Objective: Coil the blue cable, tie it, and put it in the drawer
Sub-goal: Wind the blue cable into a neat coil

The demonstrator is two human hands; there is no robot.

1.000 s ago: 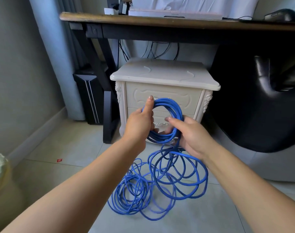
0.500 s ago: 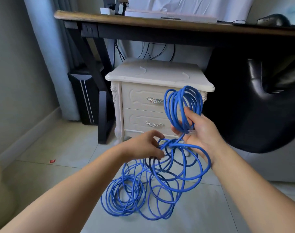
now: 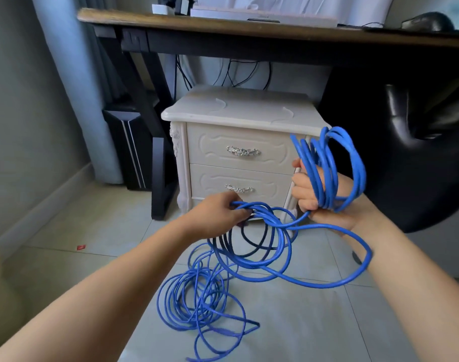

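1. The right hand (image 3: 305, 190) curls its fingers round a bundle of coils of the blue cable (image 3: 327, 158), which stand up above the fist.
2. The left hand (image 3: 215, 218), lower and further left, pinches several slack strands; its fingertips are hidden behind them.
3. From both hands the cable hangs in loose loops to a tangle on the floor (image 3: 314, 330), in front of the nightstand (image 3: 236, 111), whose two drawers (image 3: 215, 152) are closed.
4. The cable's ends cannot be made out in the tangle.
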